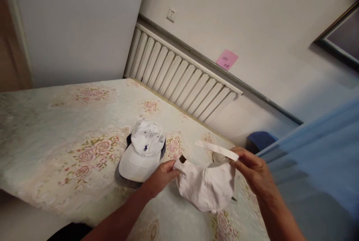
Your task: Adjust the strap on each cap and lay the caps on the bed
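Observation:
A pale baseball cap hangs between my two hands above the table, its back opening facing up. My left hand pinches the edge at the left, near a small dark brown patch on the cap. With thumb and fingers, my right hand grips the right edge where the strap begins. The strap sticks out to the left, its far end loose. Left of my hands, a white cap with a dark blue horse-rider emblem lies on top of darker headwear, whose edges show beneath it.
A flowered cloth covers the table. Behind it stand a white radiator and a wall with a socket and pink note. Blue fabric hangs at the right; a dark blue object sits beyond the table edge.

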Available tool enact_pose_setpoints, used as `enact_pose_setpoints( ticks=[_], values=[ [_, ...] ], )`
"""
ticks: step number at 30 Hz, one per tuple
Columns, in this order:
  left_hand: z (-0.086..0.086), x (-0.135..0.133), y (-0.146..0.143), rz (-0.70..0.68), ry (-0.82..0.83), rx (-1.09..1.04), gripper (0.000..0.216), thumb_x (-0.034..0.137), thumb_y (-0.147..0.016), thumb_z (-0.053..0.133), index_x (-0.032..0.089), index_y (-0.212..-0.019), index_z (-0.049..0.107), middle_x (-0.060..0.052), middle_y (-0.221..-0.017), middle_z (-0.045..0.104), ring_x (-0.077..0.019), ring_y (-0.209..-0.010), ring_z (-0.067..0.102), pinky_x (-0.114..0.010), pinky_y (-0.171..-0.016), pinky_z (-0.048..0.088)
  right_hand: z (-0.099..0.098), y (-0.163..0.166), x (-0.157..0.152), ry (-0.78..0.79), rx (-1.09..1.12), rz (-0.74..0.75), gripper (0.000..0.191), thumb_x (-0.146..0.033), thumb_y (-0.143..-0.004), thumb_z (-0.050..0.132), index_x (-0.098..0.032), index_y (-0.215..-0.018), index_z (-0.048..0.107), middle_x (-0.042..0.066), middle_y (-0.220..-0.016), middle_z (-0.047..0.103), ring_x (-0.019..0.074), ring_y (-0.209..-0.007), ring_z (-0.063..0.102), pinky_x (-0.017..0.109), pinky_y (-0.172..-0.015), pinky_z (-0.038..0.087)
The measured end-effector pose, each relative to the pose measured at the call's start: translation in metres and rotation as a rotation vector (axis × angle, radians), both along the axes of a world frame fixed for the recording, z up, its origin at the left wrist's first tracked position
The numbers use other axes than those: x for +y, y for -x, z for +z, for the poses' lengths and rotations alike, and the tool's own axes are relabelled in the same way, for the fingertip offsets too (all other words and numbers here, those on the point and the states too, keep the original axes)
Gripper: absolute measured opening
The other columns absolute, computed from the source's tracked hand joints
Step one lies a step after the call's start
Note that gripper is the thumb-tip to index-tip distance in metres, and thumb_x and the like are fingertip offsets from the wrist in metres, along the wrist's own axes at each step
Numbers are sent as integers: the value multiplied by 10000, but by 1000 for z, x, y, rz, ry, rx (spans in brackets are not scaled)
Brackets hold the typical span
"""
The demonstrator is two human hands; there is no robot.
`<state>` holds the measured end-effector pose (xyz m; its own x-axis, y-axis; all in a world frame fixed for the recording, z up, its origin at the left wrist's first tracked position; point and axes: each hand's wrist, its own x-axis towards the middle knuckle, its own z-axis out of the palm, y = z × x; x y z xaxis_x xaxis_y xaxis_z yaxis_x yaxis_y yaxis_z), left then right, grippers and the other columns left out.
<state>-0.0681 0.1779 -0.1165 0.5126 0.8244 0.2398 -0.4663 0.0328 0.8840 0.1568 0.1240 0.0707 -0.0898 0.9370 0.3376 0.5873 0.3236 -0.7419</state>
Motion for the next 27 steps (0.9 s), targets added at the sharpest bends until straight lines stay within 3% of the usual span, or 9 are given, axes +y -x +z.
enact_pose_setpoints(
  ticks=[4, 7, 10, 14, 19, 24, 27],
  values=[
    [-5, -2, -3, 50, -44, 198, 134, 275, -726, 590, 150, -776, 582, 32, -722, 545, -128, -727, 475, -212, -656, 357, -28, -8, -10, 142, -106, -63, 175, -378, -747, 641, -203, -757, 650, 24, -748, 585, 191, -719, 520, 292, -633, 400],
    [-3, -8, -4, 17, -109, 292, 110, 222, -689, 585, 156, -776, 584, 49, -719, 530, -120, -716, 461, -205, -633, 331, -43, -9, -22, 281, -153, -73, 233, -414, -770, 597, -190, -709, 618, -3, -655, 533, 152, -620, 472, 261, -550, 347],
    [-2, -13, -6, 14, -193, 341, 117, 220, -669, 609, 158, -767, 594, 49, -735, 538, -124, -734, 465, -207, -642, 325, -46, -3, -34, 355, -197, -65, 259, -404, -784, 567, -180, -653, 584, -6, -639, 520, 143, -620, 462, 255, -556, 336],
    [-8, -17, -15, 69, -212, 344, 113, 186, -641, 627, 154, -725, 558, 39, -729, 539, -130, -756, 483, -215, -688, 346, -47, 6, -45, 444, -190, -79, 148, -302, -773, 573, -183, -688, 589, 1, -681, 577, 153, -669, 496, 253, -591, 354],
    [-7, -22, -20, 27, -126, 258, 231, 127, -617, 610, 170, -833, 539, 34, -725, 570, -132, -743, 529, -222, -683, 377, -52, 13, -54, 555, -59, -66, 26, -208, -726, 602, -192, -745, 609, -15, -637, 594, 135, -623, 496, 245, -569, 326],
    [0, -29, -16, 8, -186, 322, 249, 127, -627, 604, 172, -870, 577, 23, -719, 607, -132, -698, 547, -224, -648, 376, -57, 28, -58, 651, 132, 9, 124, -240, -734, 603, -188, -845, 626, -13, -605, 602, 129, -583, 501, 249, -574, 339],
    [-1, -31, -16, 16, -174, 331, 250, 135, -630, 608, 172, -875, 574, 27, -705, 602, -126, -682, 541, -224, -645, 381, -69, 37, -55, 639, 163, -23, 89, -266, -741, 584, -187, -774, 605, -21, -565, 593, 116, -530, 498, 246, -562, 359]
  ],
)
